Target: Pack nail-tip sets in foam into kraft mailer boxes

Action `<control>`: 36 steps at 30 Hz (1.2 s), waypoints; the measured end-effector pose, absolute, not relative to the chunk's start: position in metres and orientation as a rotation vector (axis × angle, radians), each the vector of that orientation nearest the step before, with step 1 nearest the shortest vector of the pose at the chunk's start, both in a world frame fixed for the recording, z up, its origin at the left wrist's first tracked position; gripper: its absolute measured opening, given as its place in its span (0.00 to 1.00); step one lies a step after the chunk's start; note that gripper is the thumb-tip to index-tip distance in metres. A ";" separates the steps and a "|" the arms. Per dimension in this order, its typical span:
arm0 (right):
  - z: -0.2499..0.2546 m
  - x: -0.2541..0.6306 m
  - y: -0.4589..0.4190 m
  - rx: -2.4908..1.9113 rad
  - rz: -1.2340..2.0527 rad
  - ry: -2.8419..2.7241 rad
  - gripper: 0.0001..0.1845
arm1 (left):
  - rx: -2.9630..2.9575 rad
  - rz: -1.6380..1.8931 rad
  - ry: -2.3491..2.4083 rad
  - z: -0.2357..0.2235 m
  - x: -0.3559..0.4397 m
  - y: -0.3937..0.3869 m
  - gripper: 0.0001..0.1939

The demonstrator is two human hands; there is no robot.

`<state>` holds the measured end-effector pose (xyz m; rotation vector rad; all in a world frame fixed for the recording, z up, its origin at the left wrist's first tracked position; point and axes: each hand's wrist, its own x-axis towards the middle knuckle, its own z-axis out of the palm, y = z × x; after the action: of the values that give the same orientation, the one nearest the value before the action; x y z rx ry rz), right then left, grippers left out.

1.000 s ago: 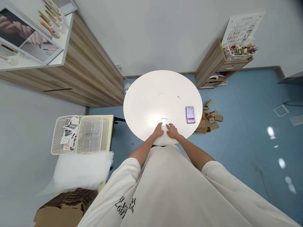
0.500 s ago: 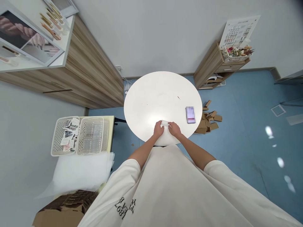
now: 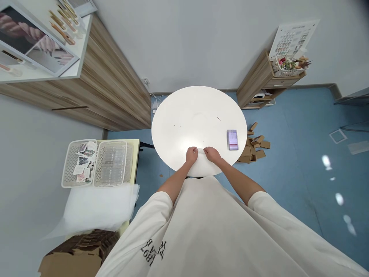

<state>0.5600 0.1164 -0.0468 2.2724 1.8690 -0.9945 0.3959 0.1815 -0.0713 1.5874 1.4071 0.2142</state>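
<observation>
Small white piece (image 3: 201, 150) sits lower center of frame, long axis roughly left-right, ends toward the two hands. Can't tell a front from a back; too small and washed out.

It's between the hands: left hand (image 3: 191, 155) curled in on its left end, right hand (image 3: 212, 154) on its right end. Both look narrow, holding the piece at the edges; exact finger contact is hidden.

Piece is over the near part of a white oval table (image 3: 198, 111), mid-frame. Pixelated purple-screened device (image 3: 232, 139) lies at the table's right side, long axis near vertical in frame. Few dark marks on the tabletop.

Room: blue floor (image 3: 291, 154), cardboard pieces (image 3: 257, 144) right of the table. Wood-grain cabinet (image 3: 115, 84) upper left, small cabinet (image 3: 255, 79) upper right. White baskets (image 3: 98, 163) and translucent sheets (image 3: 99, 206) lower left, brown cardboard (image 3: 75, 257) below them.
</observation>
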 end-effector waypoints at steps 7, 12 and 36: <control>-0.055 0.557 0.106 2.307 -1.103 1.799 0.21 | 1.471 0.170 1.374 -0.071 0.394 0.178 0.15; -0.053 0.558 0.107 2.337 -1.077 1.836 0.22 | 1.489 0.193 1.377 -0.066 0.393 0.180 0.16; -0.041 0.573 0.131 2.094 -1.023 2.007 0.20 | 1.496 0.198 1.399 -0.068 0.399 0.197 0.08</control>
<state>0.5733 0.1312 -0.0411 2.0944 2.0073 -1.0226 0.3987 0.1966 -0.0678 1.4960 1.3989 0.1983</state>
